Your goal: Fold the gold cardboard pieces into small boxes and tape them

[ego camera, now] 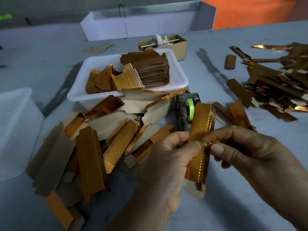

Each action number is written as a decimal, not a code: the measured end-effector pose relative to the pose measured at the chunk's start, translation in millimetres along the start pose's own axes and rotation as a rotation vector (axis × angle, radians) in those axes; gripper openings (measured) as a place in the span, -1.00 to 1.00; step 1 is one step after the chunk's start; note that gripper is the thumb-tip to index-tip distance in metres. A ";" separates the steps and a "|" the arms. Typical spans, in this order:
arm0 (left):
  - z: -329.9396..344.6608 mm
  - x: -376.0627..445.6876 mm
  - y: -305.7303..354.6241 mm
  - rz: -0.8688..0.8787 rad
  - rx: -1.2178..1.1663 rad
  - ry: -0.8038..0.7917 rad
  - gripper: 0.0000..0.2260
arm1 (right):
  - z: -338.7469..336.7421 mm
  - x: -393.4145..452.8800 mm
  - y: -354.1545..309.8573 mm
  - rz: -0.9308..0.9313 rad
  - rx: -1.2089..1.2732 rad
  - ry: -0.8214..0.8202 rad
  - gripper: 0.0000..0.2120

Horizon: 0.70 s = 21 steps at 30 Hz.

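I see both hands pinching one gold cardboard piece (199,142): left hand (168,157), right hand (246,147). Tape dispenser (187,112) sits mid-desk behind it.

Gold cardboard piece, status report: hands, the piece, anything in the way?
Left hand and right hand both pinch the gold cardboard piece. Piece upright, partly folded, untaped. Tape dispenser just behind, unobstructed.

Left hand (168,157) and right hand (246,150) pinch gold cardboard piece (199,130) above table (233,205).
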State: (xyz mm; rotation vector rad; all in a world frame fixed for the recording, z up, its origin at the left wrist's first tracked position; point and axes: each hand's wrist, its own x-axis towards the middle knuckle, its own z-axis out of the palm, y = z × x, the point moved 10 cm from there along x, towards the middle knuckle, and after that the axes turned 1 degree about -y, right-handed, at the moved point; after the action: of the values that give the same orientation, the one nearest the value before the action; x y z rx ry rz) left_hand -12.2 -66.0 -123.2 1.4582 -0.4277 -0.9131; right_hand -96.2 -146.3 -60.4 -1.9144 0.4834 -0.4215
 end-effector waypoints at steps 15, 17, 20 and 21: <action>2.8 -4.4 3.6 0.026 0.063 -0.026 -0.89 | -7.4 3.2 2.5 0.059 -0.376 0.093 -0.69; 4.3 -4.7 3.4 0.022 0.050 -0.046 -0.77 | -9.3 1.8 2.7 0.070 -0.397 0.117 -0.68; 5.8 -6.9 5.6 0.046 0.039 -0.073 -0.73 | -8.0 -0.1 0.9 0.060 -0.440 0.122 -0.69; 4.6 -7.0 5.9 0.054 0.041 -0.067 -0.78 | -6.7 -0.4 0.4 0.061 -0.449 0.117 -0.70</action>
State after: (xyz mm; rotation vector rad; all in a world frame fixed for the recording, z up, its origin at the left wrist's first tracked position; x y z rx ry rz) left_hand -18.3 -64.6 -115.1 1.4488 -0.5362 -0.9165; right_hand -99.9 -151.5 -58.3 -2.3061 0.7618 -0.4113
